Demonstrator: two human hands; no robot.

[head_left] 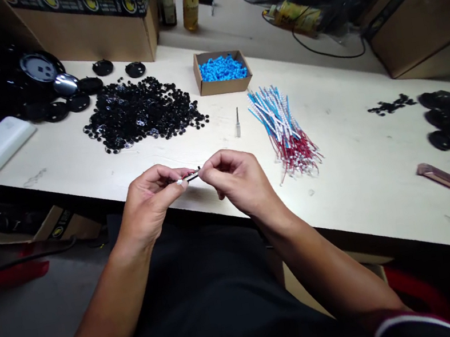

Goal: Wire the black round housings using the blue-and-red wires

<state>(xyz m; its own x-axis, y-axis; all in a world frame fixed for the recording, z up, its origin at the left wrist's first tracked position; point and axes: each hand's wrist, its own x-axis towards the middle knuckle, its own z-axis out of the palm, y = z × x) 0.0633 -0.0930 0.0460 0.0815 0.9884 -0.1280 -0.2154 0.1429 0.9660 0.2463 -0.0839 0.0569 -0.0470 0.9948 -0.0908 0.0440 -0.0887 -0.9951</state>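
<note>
The fingers of the left hand are pinched on a small, slim, dark strip-shaped part, and the right hand has thumb and index drawn together on its other end. The part's finer details are too small to make out. Its long axis slants, the right end pointing rightward and slightly away from the body; it is over the near edge of the pale desk. Both forearms reach up from the lower corners and converge, wrists near the edge, knuckles curled.

Beyond the hands lie a thin screwdriver with a clear handle, a heap of small round black pieces and a bundle of blue, white and red wires; farther back stands an open cardboard box of bright blue pieces.
</note>
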